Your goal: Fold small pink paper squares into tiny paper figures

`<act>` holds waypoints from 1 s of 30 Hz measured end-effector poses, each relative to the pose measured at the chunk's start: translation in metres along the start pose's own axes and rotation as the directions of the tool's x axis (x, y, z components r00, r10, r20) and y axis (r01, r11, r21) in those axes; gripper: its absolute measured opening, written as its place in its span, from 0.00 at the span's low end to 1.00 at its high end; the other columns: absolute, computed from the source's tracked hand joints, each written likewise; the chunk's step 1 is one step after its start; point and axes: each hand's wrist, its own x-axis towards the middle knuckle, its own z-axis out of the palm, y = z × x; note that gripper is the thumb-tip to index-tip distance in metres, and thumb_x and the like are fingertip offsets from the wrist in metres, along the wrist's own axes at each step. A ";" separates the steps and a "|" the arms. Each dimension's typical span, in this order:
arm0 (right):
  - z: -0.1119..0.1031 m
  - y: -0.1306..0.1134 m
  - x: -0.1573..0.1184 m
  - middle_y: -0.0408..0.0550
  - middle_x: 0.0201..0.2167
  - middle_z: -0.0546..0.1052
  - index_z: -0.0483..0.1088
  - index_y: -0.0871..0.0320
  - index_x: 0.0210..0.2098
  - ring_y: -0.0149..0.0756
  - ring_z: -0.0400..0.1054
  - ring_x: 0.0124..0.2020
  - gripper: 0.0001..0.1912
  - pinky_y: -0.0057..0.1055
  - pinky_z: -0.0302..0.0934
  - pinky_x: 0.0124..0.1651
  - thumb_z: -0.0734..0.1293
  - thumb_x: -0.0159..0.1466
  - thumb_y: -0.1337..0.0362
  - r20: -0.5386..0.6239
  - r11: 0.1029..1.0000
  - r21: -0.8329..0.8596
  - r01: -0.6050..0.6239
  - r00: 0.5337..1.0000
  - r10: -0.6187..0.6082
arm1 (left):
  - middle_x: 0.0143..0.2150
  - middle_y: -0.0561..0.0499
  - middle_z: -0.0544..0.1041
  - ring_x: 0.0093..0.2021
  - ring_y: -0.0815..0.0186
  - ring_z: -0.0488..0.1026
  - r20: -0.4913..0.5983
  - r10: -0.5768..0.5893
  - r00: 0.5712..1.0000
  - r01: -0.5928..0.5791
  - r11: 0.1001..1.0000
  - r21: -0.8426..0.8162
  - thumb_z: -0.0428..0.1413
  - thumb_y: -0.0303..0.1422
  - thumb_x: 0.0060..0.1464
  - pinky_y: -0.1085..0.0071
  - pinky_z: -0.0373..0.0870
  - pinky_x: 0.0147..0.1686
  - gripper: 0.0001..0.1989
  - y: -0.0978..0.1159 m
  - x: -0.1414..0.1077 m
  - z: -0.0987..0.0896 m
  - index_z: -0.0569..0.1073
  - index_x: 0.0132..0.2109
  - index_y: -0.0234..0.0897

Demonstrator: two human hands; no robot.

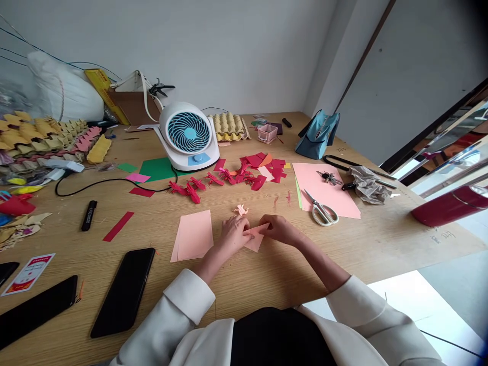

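Between my hands is a small sheet of pink paper (254,243), folded along its upper edge. The fingers of my left hand (233,235) pinch its left side, while my right hand (281,230) pinches the upper right corner. Just beyond my left fingers lies a small pale pink folded paper piece (241,209). To the left of my left hand rests a stack of pink paper rectangles (193,235). Farther off, a row of red folded paper pieces (213,179) crosses the table.
White-handled scissors (324,213) and keys (330,178) lie on large pink sheets (305,178) at right. A white fan (189,134) stands at the back. Phones (124,292) and a black marker (89,215) lie at left. A red bottle (450,204) is far right.
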 end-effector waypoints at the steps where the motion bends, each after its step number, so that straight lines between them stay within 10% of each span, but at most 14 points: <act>1: -0.005 -0.003 0.005 0.39 0.23 0.71 0.74 0.59 0.33 0.28 0.61 0.24 0.04 0.25 0.54 0.28 0.68 0.58 0.66 0.027 1.000 0.025 0.017 0.999 -0.018 | 0.35 0.51 0.77 0.39 0.61 0.73 0.018 0.000 1.000 0.000 0.999 -0.034 0.64 0.33 0.49 0.68 0.66 0.38 0.09 -0.004 0.002 -0.002 0.71 0.31 0.37; 9: 0.019 0.000 0.028 0.43 0.27 0.72 0.70 0.60 0.34 0.31 0.63 0.28 0.18 0.27 0.58 0.31 0.68 0.60 0.50 0.033 0.848 0.527 0.059 0.995 -0.090 | 0.24 0.57 0.70 0.27 0.72 0.67 -0.062 0.017 0.998 -0.043 0.887 -0.459 0.58 0.31 0.52 0.76 0.63 0.29 0.07 -0.024 -0.004 -0.013 0.68 0.29 0.36; 30: 0.025 -0.009 0.010 0.41 0.25 0.69 0.70 0.59 0.32 0.28 0.58 0.25 0.10 0.25 0.52 0.27 0.67 0.63 0.58 0.009 0.939 0.344 -0.013 1.000 0.011 | 0.34 0.52 0.74 0.35 0.69 0.70 -0.088 0.131 0.987 -0.152 0.939 -0.309 0.52 0.22 0.58 0.74 0.64 0.34 0.07 -0.025 -0.008 -0.016 0.74 0.36 0.36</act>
